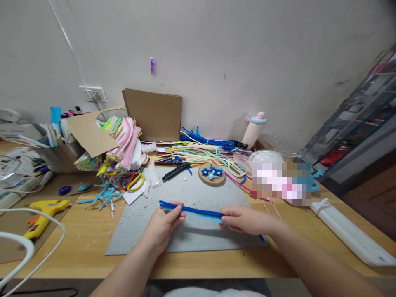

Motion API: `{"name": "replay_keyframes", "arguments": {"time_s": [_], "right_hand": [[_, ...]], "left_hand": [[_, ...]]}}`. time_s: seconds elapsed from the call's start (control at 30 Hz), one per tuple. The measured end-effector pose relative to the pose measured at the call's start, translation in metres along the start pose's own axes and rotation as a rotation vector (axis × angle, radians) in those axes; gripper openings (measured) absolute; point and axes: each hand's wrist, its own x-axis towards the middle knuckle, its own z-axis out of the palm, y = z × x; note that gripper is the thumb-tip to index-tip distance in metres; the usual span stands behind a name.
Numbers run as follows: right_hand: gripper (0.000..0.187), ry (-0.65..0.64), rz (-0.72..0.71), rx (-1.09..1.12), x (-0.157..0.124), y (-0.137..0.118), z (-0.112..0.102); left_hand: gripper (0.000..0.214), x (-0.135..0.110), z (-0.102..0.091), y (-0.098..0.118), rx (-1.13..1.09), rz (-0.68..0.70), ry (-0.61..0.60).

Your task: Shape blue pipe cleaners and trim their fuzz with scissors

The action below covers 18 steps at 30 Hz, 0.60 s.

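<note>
A few pipe cleaners (202, 212), dark blue with a light blue one along the lower side, stretch between my two hands above the grey cutting mat (133, 231). My left hand (165, 220) pinches them near their left end, and short blue tips stick out past its fingers. The fingers of my right hand (243, 218) are closed around the other part; a blue tip shows below the right wrist. Beyond the hands, a round cardboard disc (204, 180) carries small blue flower shapes (212, 171).
Loose pipe cleaners (198, 154) lie along the wall. Scissors (136, 181) and black pens (176, 171) are behind the mat. A yellow glue gun (46, 214) rests at left, a white bar-shaped object (352, 233) at right. A bottle (255, 130) stands at the back.
</note>
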Motion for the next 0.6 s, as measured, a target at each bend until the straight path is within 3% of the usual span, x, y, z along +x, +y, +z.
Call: {"name": "replay_keyframes", "arguments": {"time_s": [0.23, 0.4, 0.5, 0.6], "right_hand": [[0.025, 0.225, 0.019, -0.282, 0.018, 0.006, -0.036], [0.034, 0.356, -0.104, -0.197, 0.045, -0.013, -0.015], [0.023, 0.379, -0.218, -0.062, 0.062, -0.02, 0.002], [0.019, 0.396, -0.238, -0.031, 0.071, -0.018, 0.01]], "left_hand": [[0.021, 0.037, 0.012, 0.001, 0.045, -0.015, -0.055], [0.017, 0.051, 0.02, 0.0, 0.06, -0.026, -0.126], [0.02, 0.052, 0.02, -0.001, 0.053, -0.004, -0.147], [0.025, 0.051, 0.018, -0.001, 0.033, 0.025, -0.145]]}}
